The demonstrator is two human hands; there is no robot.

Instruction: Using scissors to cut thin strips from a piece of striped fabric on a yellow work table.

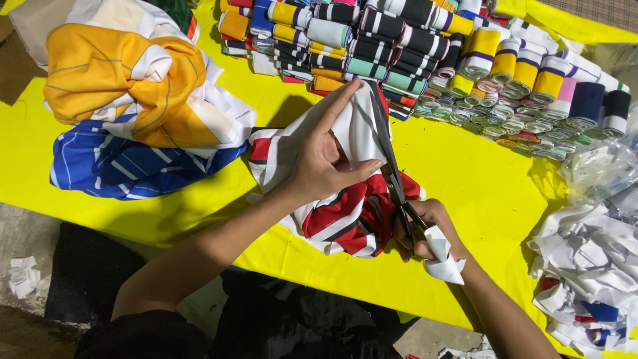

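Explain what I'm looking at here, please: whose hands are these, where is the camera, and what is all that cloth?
There is no machine here. The one picture comes from a camera worn on a person's head, looking down at their own two bare hands over a yellow table. The left hand holds up a red, white and black striped cloth. The right hand works dark scissors along that cloth; a white scrap hangs by this hand. Behind lie rows of rolled striped bands, on the left a heap of orange, white and blue fabric, and on the right a pile of white offcuts.
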